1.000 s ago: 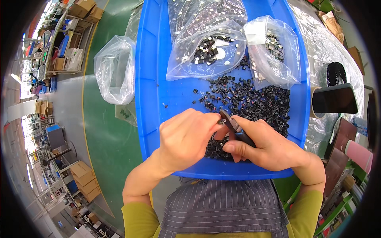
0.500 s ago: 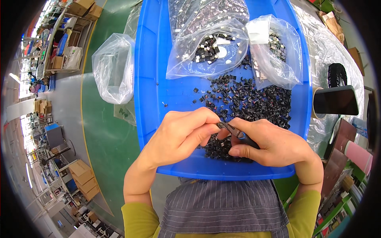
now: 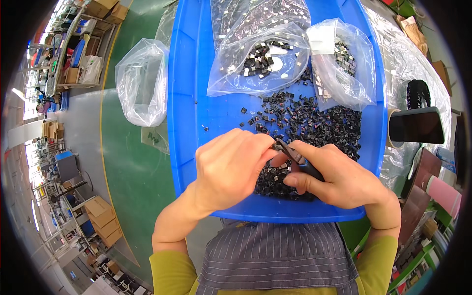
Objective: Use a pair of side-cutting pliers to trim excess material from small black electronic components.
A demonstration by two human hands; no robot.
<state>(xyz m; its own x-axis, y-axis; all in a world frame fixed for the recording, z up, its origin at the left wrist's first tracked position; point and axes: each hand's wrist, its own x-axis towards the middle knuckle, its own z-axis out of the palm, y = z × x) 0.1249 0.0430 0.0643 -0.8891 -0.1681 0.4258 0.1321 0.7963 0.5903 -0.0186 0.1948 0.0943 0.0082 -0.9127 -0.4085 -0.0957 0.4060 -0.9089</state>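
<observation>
My right hand (image 3: 332, 174) is closed around a pair of small cutting pliers (image 3: 306, 166) with dark handles. Their jaws reach a small black part (image 3: 278, 146) pinched in the fingertips of my left hand (image 3: 233, 164). Most of that part is covered by my fingers. Below and beyond both hands, many small black square parts (image 3: 319, 125) lie loose in the blue tray (image 3: 194, 103). A nearer heap of black parts (image 3: 275, 184) sits under my hands by the tray's front edge.
Clear plastic bags (image 3: 231, 81) with black and white pieces lie at the tray's far end; another filled bag (image 3: 361, 91) is right of them. An empty-looking clear bag (image 3: 142, 83) hangs outside the left rim. A phone (image 3: 417, 125) stands beyond the right rim, beside a tape roll (image 3: 393, 128).
My left hand has turned over so its back faces up more, and the fingertips have shifted slightly right. The pliers' jaws have moved up a little beside the part.
</observation>
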